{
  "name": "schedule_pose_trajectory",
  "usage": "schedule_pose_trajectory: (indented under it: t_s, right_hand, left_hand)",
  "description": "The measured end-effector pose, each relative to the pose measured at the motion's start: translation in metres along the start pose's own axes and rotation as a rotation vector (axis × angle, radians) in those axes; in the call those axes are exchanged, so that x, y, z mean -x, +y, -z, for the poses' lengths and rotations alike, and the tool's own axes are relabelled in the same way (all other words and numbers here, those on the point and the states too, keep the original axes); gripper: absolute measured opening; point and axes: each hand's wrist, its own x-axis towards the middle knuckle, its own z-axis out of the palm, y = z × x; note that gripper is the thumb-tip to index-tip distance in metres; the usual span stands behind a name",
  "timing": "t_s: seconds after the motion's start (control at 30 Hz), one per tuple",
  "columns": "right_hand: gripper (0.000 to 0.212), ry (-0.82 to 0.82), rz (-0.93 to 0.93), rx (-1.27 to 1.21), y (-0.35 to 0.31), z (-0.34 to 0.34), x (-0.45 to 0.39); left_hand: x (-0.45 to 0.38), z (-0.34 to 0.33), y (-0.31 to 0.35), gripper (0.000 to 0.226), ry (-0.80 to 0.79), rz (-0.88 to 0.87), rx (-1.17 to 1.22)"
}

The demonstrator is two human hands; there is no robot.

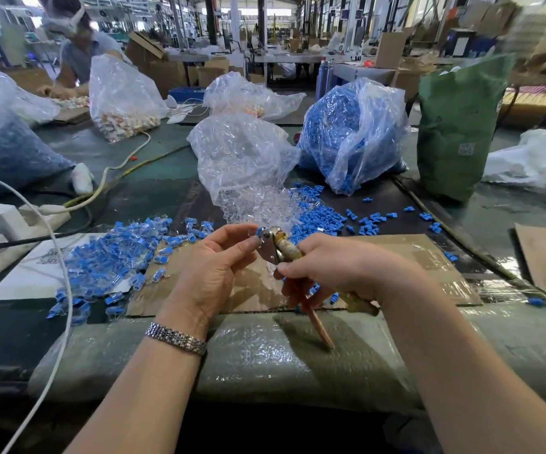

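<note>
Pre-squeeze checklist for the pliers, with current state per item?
1. Right hand grips the pliers by the handles: ok.
2. Left hand pinches the blue part at the pliers' head: ok.
3. Part seated squarely between the jaws: cannot tell, too small.
4. Left fingertips clear of the head: not ok, right beside it.
5. Handles spread for a stroke: ok.
6. Loose blue parts lying nearby: ok.

One head-worn camera (wide-angle) looks forward and down, close over left hand (214, 260), right hand (333, 267) and worktable (173, 181).
</note>
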Motion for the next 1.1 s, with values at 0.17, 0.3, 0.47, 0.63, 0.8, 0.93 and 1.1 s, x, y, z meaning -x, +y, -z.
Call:
schedule_pose_trajectory:
  t_s: [0.17, 0.3, 0.47, 0.63, 0.8, 0.93, 1.1]
  right_hand:
    - [0.028, 0.022, -0.001, -0.018, 0.007, -0.007, -0.007]
    - [0.041, 0.079, 0.002, -0.022, 0.009, -0.013, -0.010]
    - [0.050, 0.165, -0.033, 0.135, 0.010, -0.024, -0.009]
    - [0.046, 0.136, -0.031, 0.061, 0.009, -0.021, -0.005]
    - [0.042, 0.275, -0.033, 0.117, 0.014, 0.013, 0.001]
    - [0.042, 0.582, -0.140, 0.502, 0.033, 0.043, -0.004]
    - [0.049, 0.667, -0.276, 0.744, 0.063, 0.043, -0.027]
  left_hand:
    - [0.000, 0.001, -0.003, 0.023, 0.041, -0.064, -0.117]
    - [0.001, -0.001, -0.004, 0.024, 0.071, -0.074, -0.154]
    - [0.004, -0.007, -0.004, 0.025, 0.124, -0.087, -0.214]
    - [0.004, -0.008, -0.003, 0.025, 0.115, -0.090, -0.243]
    - [-0.002, 0.006, -0.005, 0.017, 0.527, -0.299, -0.720]
    - [-0.004, 0.001, -0.007, 0.030, 0.683, -0.444, -1.143]
    - [-0.002, -0.010, -0.019, 0.009, 0.087, -0.323, -1.223]
